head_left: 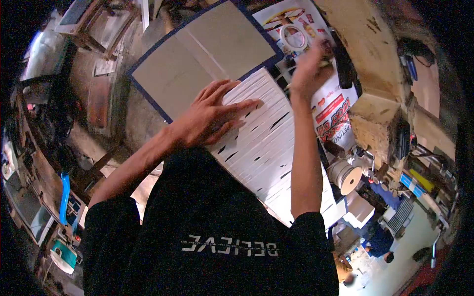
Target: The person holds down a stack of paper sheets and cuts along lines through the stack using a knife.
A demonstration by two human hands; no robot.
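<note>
A thick white block of stacked paper layers (261, 138), ridged with several dark gaps, lies in front of my black shirt. My left hand (217, 116) rests on its far left part with fingers spread, holding nothing. Beyond it lies an open book-cover-like board (212, 49), grey-brown with a dark blue border and a pale strip down its middle. Raised beyond the block's right side, my right hand (312, 71) is smeared by motion, so its fingers cannot be made out. Just past that hand is a white ring, like a tape roll (294, 37).
A printed sheet (335, 116) with red lettering lies at the right, beside a worn wooden edge (375, 118). A spool (344, 176) stands lower right. A wooden stool-like frame (94, 29) is at upper left. Other people (377, 241) are at lower right.
</note>
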